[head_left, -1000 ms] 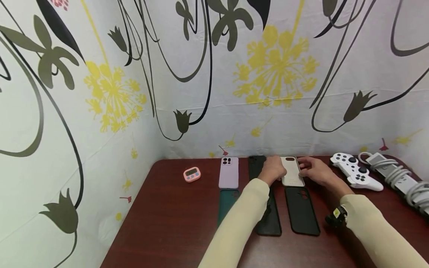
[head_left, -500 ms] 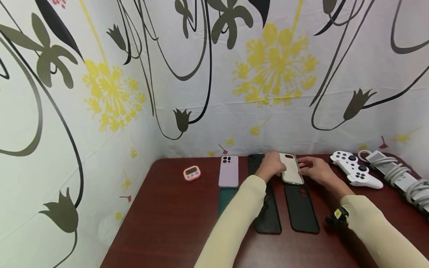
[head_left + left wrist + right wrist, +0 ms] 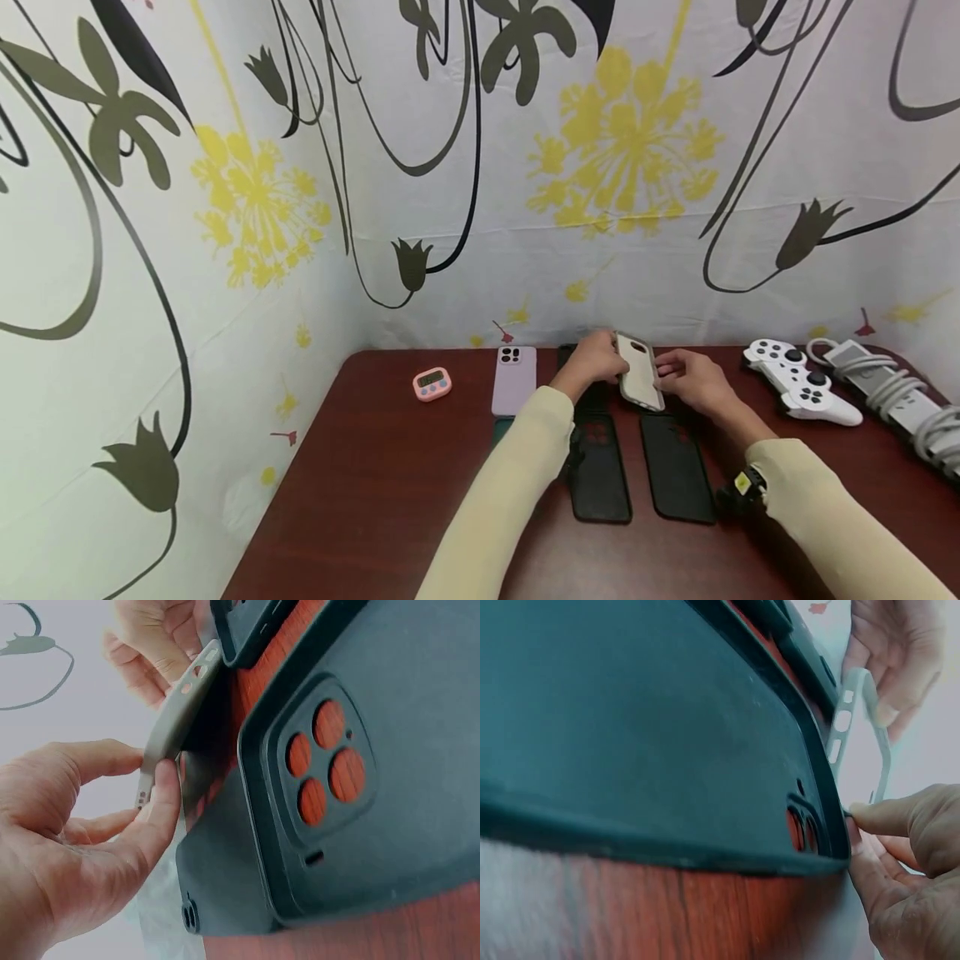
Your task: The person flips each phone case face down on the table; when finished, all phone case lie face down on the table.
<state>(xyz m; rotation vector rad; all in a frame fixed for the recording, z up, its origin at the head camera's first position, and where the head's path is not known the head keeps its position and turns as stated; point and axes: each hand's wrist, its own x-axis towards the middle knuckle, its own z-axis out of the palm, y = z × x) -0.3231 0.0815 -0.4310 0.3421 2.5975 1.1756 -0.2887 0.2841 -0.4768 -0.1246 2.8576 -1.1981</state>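
Observation:
A beige phone case [image 3: 640, 372] stands tilted up on its long edge near the table's back edge, held between both hands. My left hand [image 3: 611, 360] pinches its left rim between thumb and fingers [image 3: 161, 799]. Close up, the beige case's [image 3: 176, 720] side cut-outs show. My right hand [image 3: 669, 377] holds the case's right side, and its fingertips [image 3: 874, 817] meet the beige case's [image 3: 859, 724] lower corner. A black case [image 3: 600, 468] with several camera holes and a second black case [image 3: 677, 468] lie flat in front of the hands.
A lilac case [image 3: 513, 379] lies to the left, with a dark green case [image 3: 498, 430] partly under my left sleeve and another black case [image 3: 567, 356] behind my left hand. A pink timer [image 3: 431, 384], white game controller [image 3: 798, 383] and corded power strip [image 3: 877, 379] sit on the dark red table [image 3: 360, 483].
The beige case lay flat on the table; both hands have now tipped it up onto its edge and drawn closer around it.

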